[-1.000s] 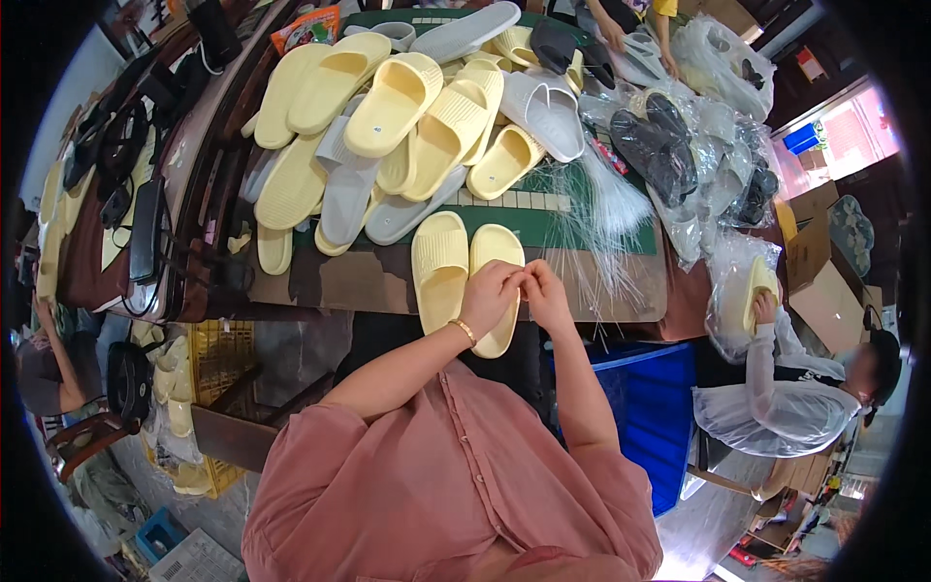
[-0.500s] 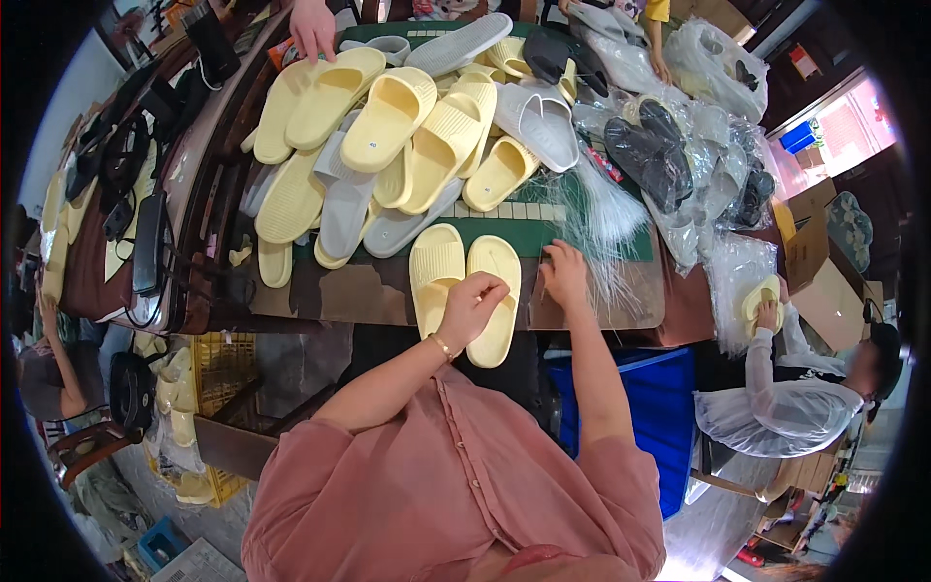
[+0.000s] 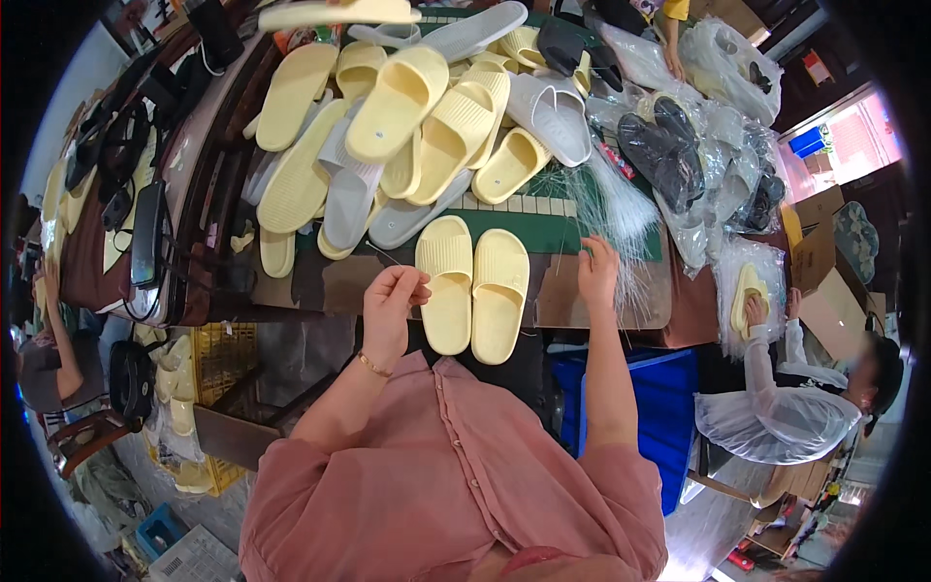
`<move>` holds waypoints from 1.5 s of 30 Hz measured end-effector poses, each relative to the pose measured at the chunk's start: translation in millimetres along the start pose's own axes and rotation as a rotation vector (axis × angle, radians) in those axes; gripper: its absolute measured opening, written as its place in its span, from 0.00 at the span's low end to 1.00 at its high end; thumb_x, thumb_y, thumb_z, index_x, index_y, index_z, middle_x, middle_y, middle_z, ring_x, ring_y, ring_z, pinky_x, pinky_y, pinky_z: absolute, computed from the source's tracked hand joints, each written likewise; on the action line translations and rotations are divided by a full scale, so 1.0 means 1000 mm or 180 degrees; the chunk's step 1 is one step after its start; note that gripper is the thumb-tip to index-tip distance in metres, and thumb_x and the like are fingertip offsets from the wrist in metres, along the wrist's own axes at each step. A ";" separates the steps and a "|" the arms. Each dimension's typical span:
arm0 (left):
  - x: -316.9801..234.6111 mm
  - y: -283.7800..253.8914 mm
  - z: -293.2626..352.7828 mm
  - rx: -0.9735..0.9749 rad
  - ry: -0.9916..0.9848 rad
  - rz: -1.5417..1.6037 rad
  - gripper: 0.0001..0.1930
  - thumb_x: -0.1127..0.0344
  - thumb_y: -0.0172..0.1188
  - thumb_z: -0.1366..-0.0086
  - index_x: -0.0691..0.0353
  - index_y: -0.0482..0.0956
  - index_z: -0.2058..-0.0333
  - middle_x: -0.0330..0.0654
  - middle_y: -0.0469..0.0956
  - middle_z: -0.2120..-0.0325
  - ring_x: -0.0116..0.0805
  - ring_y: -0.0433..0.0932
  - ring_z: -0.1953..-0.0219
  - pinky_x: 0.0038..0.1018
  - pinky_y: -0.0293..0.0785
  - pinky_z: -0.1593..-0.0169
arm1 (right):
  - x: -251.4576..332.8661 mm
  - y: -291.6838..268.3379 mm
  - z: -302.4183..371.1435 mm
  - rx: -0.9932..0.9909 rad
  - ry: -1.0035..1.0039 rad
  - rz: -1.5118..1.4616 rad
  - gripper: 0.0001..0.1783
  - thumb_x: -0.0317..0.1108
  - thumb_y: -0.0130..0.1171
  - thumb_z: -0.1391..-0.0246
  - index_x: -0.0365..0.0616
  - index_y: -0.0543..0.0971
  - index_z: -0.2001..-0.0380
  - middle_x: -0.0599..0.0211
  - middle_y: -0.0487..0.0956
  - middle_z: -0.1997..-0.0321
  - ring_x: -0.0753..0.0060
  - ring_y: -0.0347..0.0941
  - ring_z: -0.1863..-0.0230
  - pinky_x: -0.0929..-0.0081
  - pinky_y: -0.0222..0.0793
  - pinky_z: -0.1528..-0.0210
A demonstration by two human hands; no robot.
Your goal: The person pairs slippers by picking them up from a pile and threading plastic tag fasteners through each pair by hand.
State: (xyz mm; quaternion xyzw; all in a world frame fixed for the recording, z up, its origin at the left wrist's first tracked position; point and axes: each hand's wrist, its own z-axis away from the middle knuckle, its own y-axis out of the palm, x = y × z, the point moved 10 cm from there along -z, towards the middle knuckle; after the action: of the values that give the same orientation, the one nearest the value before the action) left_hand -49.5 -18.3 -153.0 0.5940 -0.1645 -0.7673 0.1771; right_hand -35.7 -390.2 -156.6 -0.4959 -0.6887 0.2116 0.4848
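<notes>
Two pale yellow slide sandals lie side by side before me at the table's near edge, a left sandal (image 3: 447, 291) and a right sandal (image 3: 499, 301), toes away from me. My left hand (image 3: 393, 308) is raised left of them, thumb and fingers pinched. A thin pale strand (image 3: 384, 254) sticks out from its fingertips. Right of the pair, my right hand (image 3: 598, 276) rests at the table edge with its fingers stretched forward. It is beside a spread bundle of thin clear plastic strands (image 3: 621, 199).
A heap of yellow and grey slides (image 3: 393, 107) covers the table's far left. Bagged dark and grey slides (image 3: 664, 145) lie at right. A blue bin (image 3: 640, 417) stands below the edge. At far right a co-worker (image 3: 776, 407) handles a bagged yellow slide (image 3: 749, 299).
My left hand has moved off the sandals to the left, a strand now showing at its fingertips. My right hand has shifted right. At the far left, a yellow slide has been lifted off the heap.
</notes>
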 end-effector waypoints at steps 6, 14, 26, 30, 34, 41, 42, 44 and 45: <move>0.011 0.009 0.007 -0.0018 -0.0078 0.0095 0.07 0.66 0.53 0.35 0.63 0.75 0.67 0.37 0.77 0.71 0.23 0.74 0.72 0.20 0.71 0.66 | 0.066 0.036 0.060 0.1243 0.1337 -0.2428 0.15 0.27 0.51 0.47 0.41 0.74 0.55 0.65 0.74 0.77 0.76 0.71 0.76 0.77 0.67 0.72; 0.015 -0.003 0.007 -0.0106 -0.0295 0.0201 0.07 0.66 0.52 0.34 0.62 0.74 0.67 0.37 0.77 0.72 0.23 0.74 0.73 0.20 0.71 0.67 | 0.147 0.062 0.127 0.2829 0.0887 -0.1768 0.08 0.30 0.51 0.45 0.37 0.76 0.65 0.63 0.74 0.80 0.73 0.74 0.76 0.77 0.68 0.72; 0.113 -0.023 0.030 0.0731 -0.2148 -0.1319 0.08 0.63 0.55 0.39 0.60 0.74 0.73 0.33 0.73 0.81 0.20 0.70 0.83 0.17 0.63 0.80 | 0.192 0.039 0.161 0.1936 -0.0378 -0.1159 0.03 0.30 0.56 0.53 0.43 0.75 0.76 0.61 0.75 0.75 0.57 0.73 0.70 0.64 0.69 0.68; 0.130 -0.037 0.027 0.0491 -0.2159 -0.1557 0.10 0.63 0.57 0.43 0.64 0.76 0.75 0.36 0.74 0.83 0.21 0.69 0.87 0.18 0.61 0.84 | 0.190 0.049 0.176 0.2139 -0.0169 -0.1187 0.05 0.32 0.55 0.52 0.43 0.75 0.77 0.62 0.75 0.76 0.57 0.73 0.71 0.63 0.68 0.69; 0.121 -0.037 0.004 0.0370 -0.1728 -0.1937 0.11 0.64 0.57 0.44 0.67 0.77 0.76 0.38 0.75 0.84 0.23 0.70 0.88 0.19 0.64 0.83 | 0.186 0.055 0.177 0.2207 0.0111 -0.1109 0.08 0.34 0.54 0.52 0.43 0.75 0.78 0.59 0.75 0.78 0.56 0.73 0.74 0.62 0.68 0.72; 0.108 -0.037 -0.009 0.0274 -0.1409 -0.2494 0.13 0.62 0.57 0.43 0.69 0.78 0.75 0.41 0.76 0.85 0.25 0.73 0.87 0.23 0.68 0.81 | 0.179 0.060 0.188 0.2230 0.0579 -0.1174 0.12 0.36 0.54 0.52 0.41 0.75 0.83 0.55 0.74 0.82 0.52 0.73 0.79 0.59 0.67 0.77; 0.102 -0.036 -0.011 0.0230 -0.1295 -0.2594 0.13 0.62 0.57 0.43 0.70 0.79 0.75 0.42 0.76 0.85 0.26 0.73 0.87 0.23 0.69 0.81 | 0.180 0.061 0.185 0.2230 0.0580 -0.1172 0.12 0.36 0.54 0.52 0.41 0.75 0.83 0.55 0.74 0.82 0.52 0.73 0.79 0.59 0.67 0.77; 0.097 -0.035 -0.013 0.0187 -0.1183 -0.2696 0.14 0.62 0.56 0.43 0.70 0.79 0.74 0.42 0.76 0.85 0.27 0.73 0.87 0.24 0.69 0.81 | 0.176 0.058 0.173 0.2049 0.0654 -0.0970 0.12 0.36 0.54 0.52 0.41 0.75 0.83 0.54 0.74 0.82 0.52 0.73 0.79 0.60 0.67 0.77; 0.092 -0.032 -0.015 0.0180 -0.1015 -0.2713 0.15 0.60 0.56 0.42 0.70 0.79 0.73 0.43 0.76 0.85 0.28 0.73 0.87 0.25 0.70 0.81 | 0.176 0.060 0.167 0.2044 0.0657 -0.0970 0.12 0.36 0.54 0.52 0.41 0.75 0.83 0.54 0.74 0.82 0.52 0.73 0.79 0.60 0.67 0.77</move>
State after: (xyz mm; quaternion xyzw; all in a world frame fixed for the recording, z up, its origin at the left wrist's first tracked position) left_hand -58.5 -33.4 -249.8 0.4878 0.0486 -0.8487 -0.1984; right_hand -160.6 -177.4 -196.2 -0.2290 -0.6006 0.2912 0.7085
